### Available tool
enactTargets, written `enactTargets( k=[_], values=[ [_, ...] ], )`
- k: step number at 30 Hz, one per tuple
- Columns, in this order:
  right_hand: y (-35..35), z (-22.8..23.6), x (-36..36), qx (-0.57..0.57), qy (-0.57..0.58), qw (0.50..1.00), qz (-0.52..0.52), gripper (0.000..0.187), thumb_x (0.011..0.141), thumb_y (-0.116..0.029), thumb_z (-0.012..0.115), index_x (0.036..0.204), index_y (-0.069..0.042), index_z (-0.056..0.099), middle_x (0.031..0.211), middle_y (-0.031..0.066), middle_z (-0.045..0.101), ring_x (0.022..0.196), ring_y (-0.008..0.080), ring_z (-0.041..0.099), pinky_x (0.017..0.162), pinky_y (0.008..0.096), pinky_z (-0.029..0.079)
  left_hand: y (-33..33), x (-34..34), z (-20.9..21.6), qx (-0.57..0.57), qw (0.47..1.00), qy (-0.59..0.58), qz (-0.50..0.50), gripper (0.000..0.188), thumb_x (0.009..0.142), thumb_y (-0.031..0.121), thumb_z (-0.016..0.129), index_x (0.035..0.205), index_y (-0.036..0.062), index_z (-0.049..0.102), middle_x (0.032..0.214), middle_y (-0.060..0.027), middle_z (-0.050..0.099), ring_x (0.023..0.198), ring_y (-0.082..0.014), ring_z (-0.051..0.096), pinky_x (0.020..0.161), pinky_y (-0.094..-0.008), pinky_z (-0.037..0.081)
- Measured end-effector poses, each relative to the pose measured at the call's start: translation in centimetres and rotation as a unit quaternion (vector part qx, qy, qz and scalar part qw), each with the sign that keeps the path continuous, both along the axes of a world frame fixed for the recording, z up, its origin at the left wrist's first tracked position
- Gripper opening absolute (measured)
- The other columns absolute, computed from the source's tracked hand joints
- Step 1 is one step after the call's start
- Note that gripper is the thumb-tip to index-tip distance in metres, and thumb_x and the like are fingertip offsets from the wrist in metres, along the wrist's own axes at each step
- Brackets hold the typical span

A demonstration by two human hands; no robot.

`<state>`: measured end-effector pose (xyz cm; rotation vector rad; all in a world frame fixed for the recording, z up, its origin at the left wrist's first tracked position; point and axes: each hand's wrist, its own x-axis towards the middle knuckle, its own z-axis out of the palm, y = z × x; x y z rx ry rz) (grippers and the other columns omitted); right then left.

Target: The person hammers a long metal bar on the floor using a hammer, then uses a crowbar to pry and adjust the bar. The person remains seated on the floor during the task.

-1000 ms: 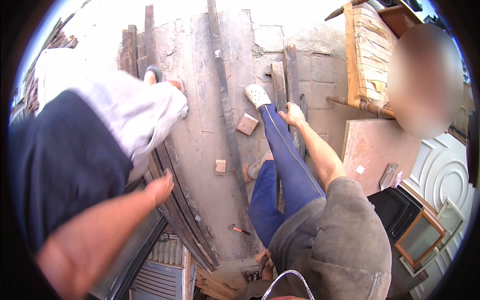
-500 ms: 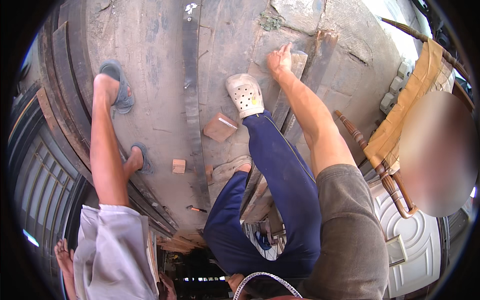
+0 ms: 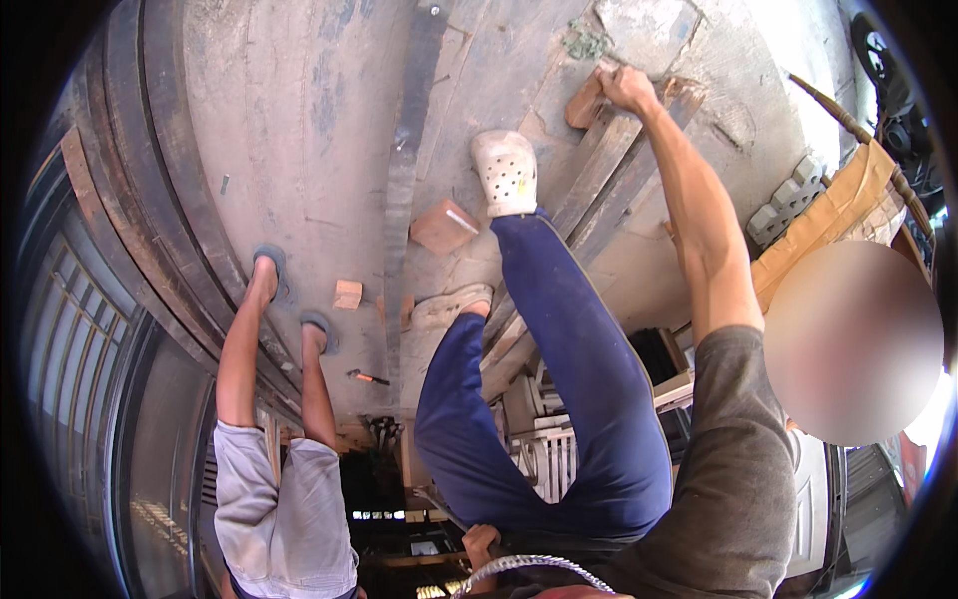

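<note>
My right arm reaches out to the far end of two long wooden beams (image 3: 596, 172) lying on the floor. There my right hand (image 3: 629, 90) is closed on a reddish-brown wooden block (image 3: 585, 102), gripping its near right side; the block is at the beam's end. Low in the picture, close to my body, my left hand (image 3: 481, 544) shows only in part. Its fingers look curled, and what they hold, if anything, is hidden. My foot in a pale clog (image 3: 504, 170) stands left of the beams, with a larger wooden block (image 3: 444, 228) beside it.
A dark metal bar (image 3: 404, 150) runs along the floor left of my feet. Nearby lie a small wood block (image 3: 347, 295) and an orange-and-black tool (image 3: 369, 377). A co-worker in grey shorts (image 3: 279, 499) stands at left by long dark beams (image 3: 165, 170). Grey concrete blocks (image 3: 788, 203) sit at right.
My right hand has moved farther out and right, and the reddish-brown block now shows in its grip. The co-worker at left has stepped nearer the lower edge. My view has shifted somewhat.
</note>
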<state>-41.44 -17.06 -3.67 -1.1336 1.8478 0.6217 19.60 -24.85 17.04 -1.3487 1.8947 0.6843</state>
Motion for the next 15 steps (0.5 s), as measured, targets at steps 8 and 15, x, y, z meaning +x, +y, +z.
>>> enactTargets(
  k=[8,15],
  values=[
    [-6.9,13.2,5.0,-0.256,0.028,0.961,-0.096,0.058,0.100,-0.049,0.043,0.111,0.003,0.068,0.099,0.0287,0.069,0.097,0.0388,0.069,0.084,0.0468,0.054,7.1,3.1,15.6,0.036,0.987,0.102,0.122,0.064,0.078,0.069,0.058,0.076,0.0046,0.059,0.074,-0.0131,0.056,0.065,-0.0232,0.056,0.063,-0.0362,0.042],
    [-6.3,35.1,12.4,-0.260,-0.369,0.882,-0.136,0.043,0.099,-0.025,0.059,0.135,-0.003,0.054,0.114,0.0194,0.068,0.095,0.0258,0.070,0.087,0.0386,0.056,18.8,7.9,32.2,0.017,0.944,0.148,0.294,0.069,0.077,0.074,0.055,0.072,0.0052,0.055,0.070,-0.0111,0.050,0.060,-0.0221,0.052,0.059,-0.0358,0.038]
  ],
)
